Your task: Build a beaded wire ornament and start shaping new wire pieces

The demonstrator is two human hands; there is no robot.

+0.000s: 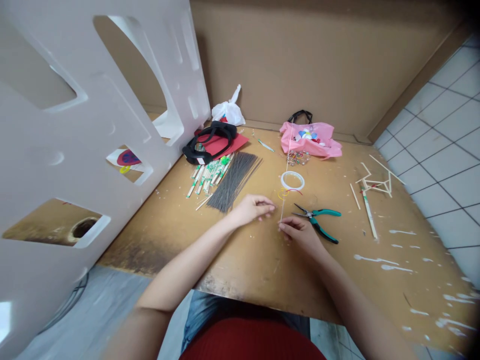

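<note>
My right hand [298, 232] is closed in a pinch on the lower end of a thin pale wire [288, 162]. The wire runs away from me past a white ring-shaped roll of tape [282, 181]. To its left, my left hand [257, 207] hovers with loosely bent fingers, the tips a little apart and nothing clearly visible in them. Thin yellow wire [282, 195] and a short red wire [296, 191] lie by the roll. Just right of my right hand, pliers with green handles [324, 212] rest with their jaws apart.
A bundle of grey wires [234, 182], wrapped chopsticks [200, 180] and a black headset strap [185, 150] lie left. Behind are a white bag [228, 112] and a pink bag [330, 135]. A stick frame [378, 187] sits right. A white plastic panel [142, 135] borders the table's left side.
</note>
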